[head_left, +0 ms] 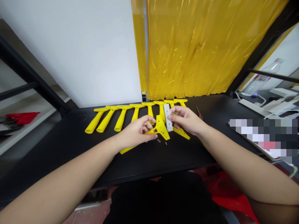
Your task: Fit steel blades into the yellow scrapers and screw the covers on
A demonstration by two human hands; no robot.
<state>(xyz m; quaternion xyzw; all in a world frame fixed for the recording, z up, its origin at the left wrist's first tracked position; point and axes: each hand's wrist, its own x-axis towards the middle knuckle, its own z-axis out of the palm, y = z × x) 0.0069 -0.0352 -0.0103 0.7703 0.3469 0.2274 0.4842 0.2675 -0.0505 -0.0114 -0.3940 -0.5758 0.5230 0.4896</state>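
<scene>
My left hand (142, 132) is closed around a yellow plastic scraper handle (162, 129), its wide flared head pointing right and its tube end down to the left. Between the thumb and fingers of my right hand (185, 119) is a pale metal plate (168, 118) with small holes, held upright just beside the handle's head. A flat yellow piece (183, 133) lies below my right hand, partly hidden. Two small rings like washers (158, 141) and a small screw (166, 143) lie on the black table (144, 165) under the handle.
Several more yellow scraper handles (121, 119) stand in a row along the table's back. A screwdriver (199, 113) lies right of my right hand. Behind are a white panel (93, 56) and a yellow plastic curtain (198, 46). A clear bottle (261, 79) is at far right.
</scene>
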